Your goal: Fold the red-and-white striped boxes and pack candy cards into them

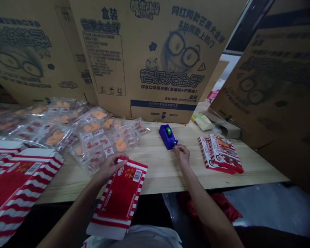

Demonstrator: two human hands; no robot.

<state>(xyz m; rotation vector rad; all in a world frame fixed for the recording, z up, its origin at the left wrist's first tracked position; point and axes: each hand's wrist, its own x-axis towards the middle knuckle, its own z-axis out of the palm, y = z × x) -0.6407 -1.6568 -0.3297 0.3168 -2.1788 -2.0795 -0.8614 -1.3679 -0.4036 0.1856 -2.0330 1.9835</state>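
Observation:
My left hand (108,167) grips the top edge of a flat red-and-white striped carton blank (119,198), which hangs over the front edge of the wooden table (160,172). Just behind that hand lies a heap of clear plastic packs of orange sweets (98,137). My right hand (182,155) reaches forward with its fingertips pinched at the front end of a blue tape dispenser (167,136), which has a green part on top. Anything between those fingertips is too small to make out.
Several flat striped blanks (15,182) are stacked at the left, partly over the table edge. Folded red cartons (220,155) lie to the right. Large printed cardboard boxes (134,58) stand along the back and right, with a small pale packet (203,122) near them.

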